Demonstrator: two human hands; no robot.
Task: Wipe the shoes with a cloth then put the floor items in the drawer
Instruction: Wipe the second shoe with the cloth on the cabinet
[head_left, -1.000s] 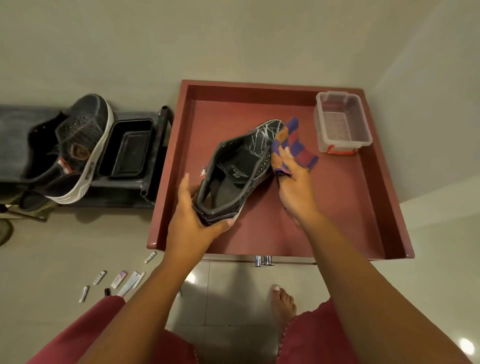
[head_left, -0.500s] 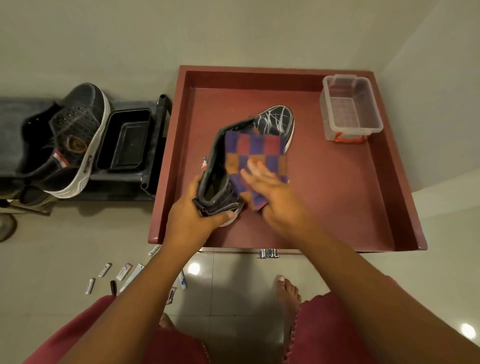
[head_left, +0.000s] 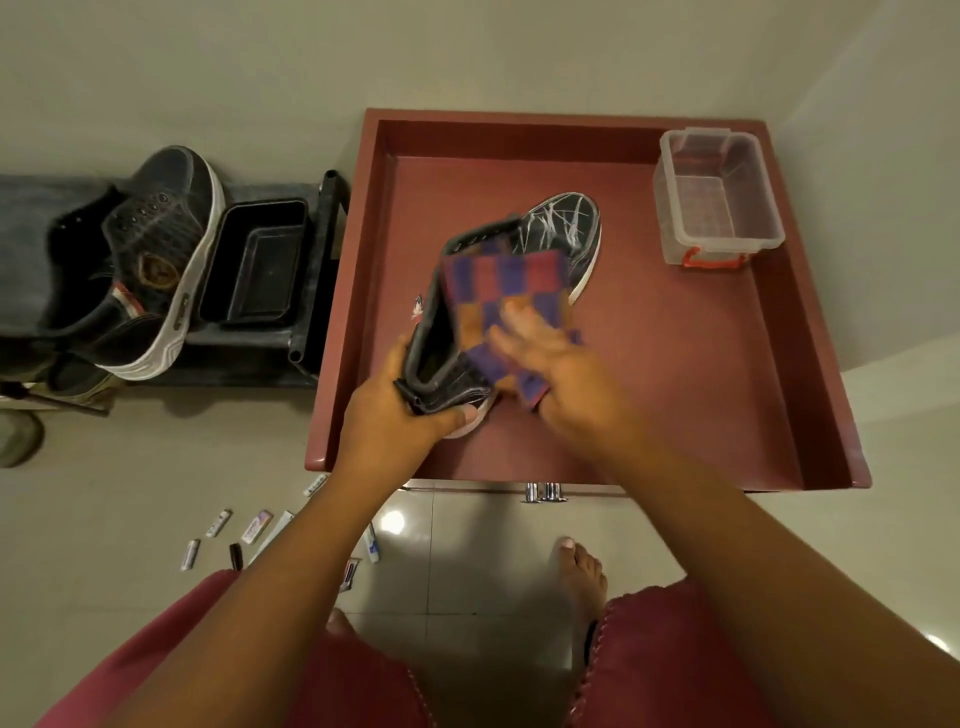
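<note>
Shoe in hand: the dark shoe (head_left: 563, 228) is held over the open red drawer (head_left: 675, 374), toe pointing away from you, heel toward you.
Left hand: your left hand (head_left: 395, 421) grips the heel end, thumb hooked across the back of the shoe.
Right hand: your right hand (head_left: 566, 364) lies with fingers fairly straight on the checked cloth (head_left: 498, 291), pressing it flat against the shoe's side; the hand is blurred with motion.
What has changed: a second ago the cloth was bunched up at the toe; it is now spread over the mid-section and your hand has drawn back toward the heel.
Meaning for the task: you appear to be mid-stroke on this shoe, so the wiping stage is likely under way, not finished.
Second shoe: the other shoe (head_left: 150, 260) rests tilted on the dark rack (head_left: 317, 291) to the left, beside a black tray (head_left: 254, 260); you cannot tell whether it has been wiped.
Floor items: small tubes and packets (head_left: 257, 527) lie on the tiles near your left knee, not yet put away.
Drawer contents: a clear plastic box (head_left: 717, 197) sits in the far right corner.
</note>
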